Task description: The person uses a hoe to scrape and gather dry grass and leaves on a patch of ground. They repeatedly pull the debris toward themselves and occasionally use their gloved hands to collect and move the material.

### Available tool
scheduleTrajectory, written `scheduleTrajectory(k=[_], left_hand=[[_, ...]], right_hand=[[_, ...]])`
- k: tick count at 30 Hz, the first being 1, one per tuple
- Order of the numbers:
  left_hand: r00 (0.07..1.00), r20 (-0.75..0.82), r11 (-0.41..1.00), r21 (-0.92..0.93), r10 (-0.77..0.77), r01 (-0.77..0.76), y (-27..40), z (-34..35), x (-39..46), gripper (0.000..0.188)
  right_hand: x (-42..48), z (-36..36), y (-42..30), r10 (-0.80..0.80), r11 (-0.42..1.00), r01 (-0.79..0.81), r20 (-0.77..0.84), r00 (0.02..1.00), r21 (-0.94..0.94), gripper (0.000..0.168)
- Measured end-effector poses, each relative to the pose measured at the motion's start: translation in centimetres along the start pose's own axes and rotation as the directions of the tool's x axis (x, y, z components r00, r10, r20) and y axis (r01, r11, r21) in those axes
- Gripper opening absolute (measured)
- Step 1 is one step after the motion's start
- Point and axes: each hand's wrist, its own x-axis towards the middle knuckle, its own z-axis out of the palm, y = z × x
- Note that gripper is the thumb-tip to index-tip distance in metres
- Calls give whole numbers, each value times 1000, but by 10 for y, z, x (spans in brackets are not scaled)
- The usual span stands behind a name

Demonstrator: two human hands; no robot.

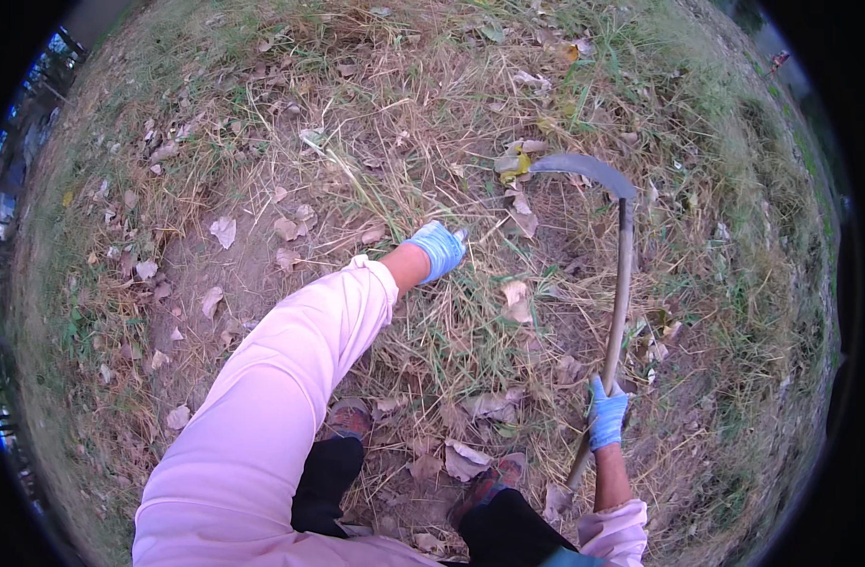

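My right hand (608,414), in a blue glove, grips the long wooden handle (620,290) of a sickle near its lower end. The handle points away from me, and its curved metal blade (588,168) bends to the left at the far end. Beside the blade's tip lies a yellow leaf (519,164). My left hand (439,250), gloved the same way, reaches down among dry grass stalks with its fingers curled. The glove hides whether any stalks are inside it. Just below it spreads a heap of green and straw-coloured grass (453,333).
My two shoes (348,418) stand on the soil behind the grass heap. Dry fallen leaves (468,459) are strewn about. Bare soil (198,276) shows at the left, and taller grass (758,269) grows along the right.
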Motion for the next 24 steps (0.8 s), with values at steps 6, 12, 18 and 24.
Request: scheduleTrajectory(k=[6, 12, 18, 24], left_hand=[[930, -27, 930, 20, -366, 366, -97, -30, 15, 46], [903, 149, 913, 131, -403, 386, -119, -2, -3, 32], [799, -249, 829, -29, -548, 559, -118, 36, -30, 17], [801, -196, 818, -11, -566, 575, -123, 36, -29, 17]], right_hand=[[18, 25, -44, 10, 998, -18, 121, 993, 64, 24], [29, 92, -91, -9, 997, -13, 307, 952, 72, 30], [21, 196, -95, 21, 999, -6, 458, 889, -35, 47], [22, 209, -106, 40, 989, 38, 499, 866, -146, 49]])
